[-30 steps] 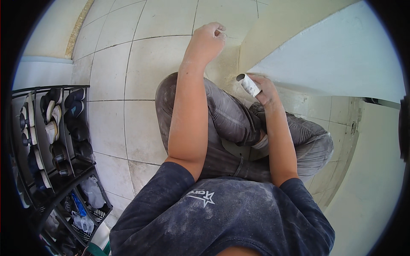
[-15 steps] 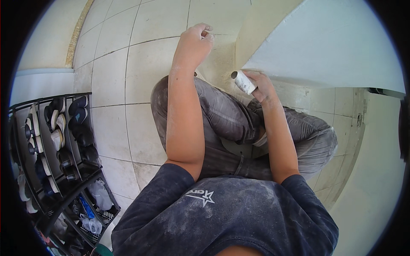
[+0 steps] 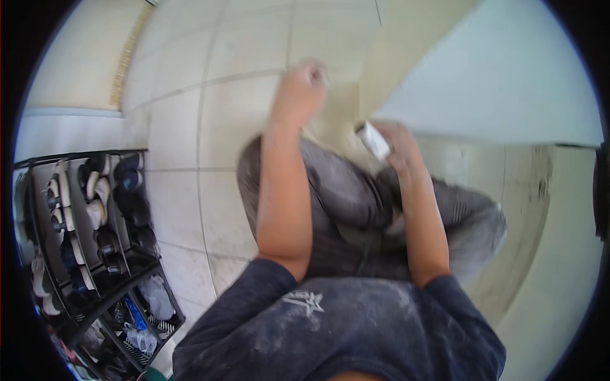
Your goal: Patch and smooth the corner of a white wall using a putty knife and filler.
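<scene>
My right hand [image 3: 401, 147] is closed on a short white tube [image 3: 375, 142] with a dark open end, dusted with powder. The tube is tilted, its dark end pointing up and to the left, in front of the lower corner of a pale slanted panel [image 3: 489, 76]. Out over the tiled floor, my left hand [image 3: 300, 94] is curled, its fingers drawn in and smeared by motion. Whatever lies in those fingers, if anything, cannot be made out. Both forearms reach over my dusty grey trousers [image 3: 340, 184]; my legs are folded on the floor.
A black rack [image 3: 82, 305] at the left holds several shoes [image 3: 95, 209] and plastic bags [image 3: 155, 295]. Pale floor tiles [image 3: 175, 127] spread ahead and to the left. A light wall [image 3: 553, 267] rises along the right side.
The whole view has shifted, so everything sits a little lower and further right, and the picture is blurrier. My right hand still holds the white tube; my left hand remains curled.
</scene>
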`<state>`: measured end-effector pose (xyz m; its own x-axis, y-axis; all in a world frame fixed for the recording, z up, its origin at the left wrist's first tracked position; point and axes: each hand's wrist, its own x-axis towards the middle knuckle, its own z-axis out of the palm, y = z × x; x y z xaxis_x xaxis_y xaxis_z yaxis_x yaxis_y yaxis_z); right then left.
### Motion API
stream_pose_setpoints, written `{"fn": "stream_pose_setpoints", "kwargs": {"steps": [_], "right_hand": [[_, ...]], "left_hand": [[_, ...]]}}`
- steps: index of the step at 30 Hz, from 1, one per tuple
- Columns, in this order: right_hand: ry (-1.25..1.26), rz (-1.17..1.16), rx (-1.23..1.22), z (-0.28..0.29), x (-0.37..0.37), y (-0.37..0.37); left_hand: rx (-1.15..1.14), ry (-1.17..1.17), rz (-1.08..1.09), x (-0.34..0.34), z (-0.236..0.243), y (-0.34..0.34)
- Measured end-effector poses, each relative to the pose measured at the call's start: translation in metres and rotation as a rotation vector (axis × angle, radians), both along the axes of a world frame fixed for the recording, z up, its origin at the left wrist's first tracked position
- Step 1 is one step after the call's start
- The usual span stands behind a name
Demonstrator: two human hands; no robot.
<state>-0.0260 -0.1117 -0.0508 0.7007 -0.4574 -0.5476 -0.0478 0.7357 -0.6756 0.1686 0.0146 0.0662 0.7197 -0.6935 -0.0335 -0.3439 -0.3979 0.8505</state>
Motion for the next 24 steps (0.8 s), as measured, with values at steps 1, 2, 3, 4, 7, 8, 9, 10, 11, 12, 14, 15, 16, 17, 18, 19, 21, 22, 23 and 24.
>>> {"fn": "stream_pose_setpoints", "kwargs": {"steps": [1, 2, 3, 4, 7, 8, 9, 10, 11, 12, 14, 15, 16, 17, 18, 19, 21, 22, 23, 24], "right_hand": [[0.049, 0.022, 0.004, 0.001, 0.0, -0.001], [-0.012, 0.04, -0.04, 0.004, -0.001, -0.001], [0.01, -0.001, -0.004, 0.007, 0.001, 0.0], [0.023, -0.037, 0.065, 0.012, 0.002, 0.0], [-0.04, 0.051, 0.045, 0.032, 0.005, 0.004], [-0.02, 0.023, 0.014, 0.04, 0.006, 0.006], [-0.067, 0.052, 0.017, 0.047, 0.007, 0.008], [-0.092, 0.051, 0.028, 0.055, 0.007, 0.01], [-0.125, 0.09, 0.019, 0.062, 0.008, 0.014], [-0.099, 0.062, -0.032, 0.068, 0.008, 0.019], [-0.079, 0.03, -0.101, 0.079, 0.008, 0.026], [-0.034, -0.047, -0.118, 0.083, 0.007, 0.029], [-0.002, -0.124, -0.122, 0.088, 0.006, 0.029], [0.002, -0.136, -0.14, 0.091, 0.005, 0.028], [-0.043, -0.103, -0.135, 0.093, 0.003, 0.025], [-0.092, -0.068, -0.134, 0.093, 0.002, 0.021], [-0.147, -0.035, -0.139, 0.088, 0.0, 0.014], [-0.164, 0.002, -0.074, 0.083, 0.0, 0.011], [-0.227, -0.008, -0.048, 0.075, -0.001, 0.011], [-0.18, 0.038, -0.015, 0.067, 0.0, 0.011]], "left_hand": [[0.053, -0.03, 0.036, -0.002, 0.0, -0.002], [0.078, -0.002, 0.031, -0.003, 0.001, -0.004], [0.044, -0.033, 0.038, -0.008, 0.002, -0.006], [0.054, -0.104, -0.01, -0.011, 0.003, -0.009], [-0.037, -0.109, -0.073, -0.026, 0.008, -0.014], [-0.034, -0.094, -0.101, -0.03, 0.01, -0.015], [-0.051, -0.077, -0.145, -0.034, 0.011, -0.015], [-0.048, -0.067, -0.142, -0.037, 0.012, -0.014], [-0.064, -0.055, -0.156, -0.039, 0.012, -0.013], [-0.081, -0.083, -0.15, -0.039, 0.012, -0.012], [-0.045, -0.091, -0.159, -0.039, 0.01, -0.01], [-0.041, -0.096, -0.171, -0.039, 0.009, -0.01], [-0.034, -0.11, -0.141, -0.038, 0.008, -0.01], [-0.064, -0.14, -0.132, -0.037, 0.006, -0.009], [-0.033, -0.138, -0.116, -0.036, 0.005, -0.008], [-0.015, -0.147, -0.128, -0.036, 0.005, -0.007], [-0.002, -0.163, -0.141, -0.036, 0.003, -0.006], [0.012, -0.145, -0.145, -0.036, 0.003, -0.006], [0.03, -0.122, -0.139, -0.037, 0.003, -0.006], [0.021, -0.127, -0.15, -0.037, 0.003, -0.007]]}}
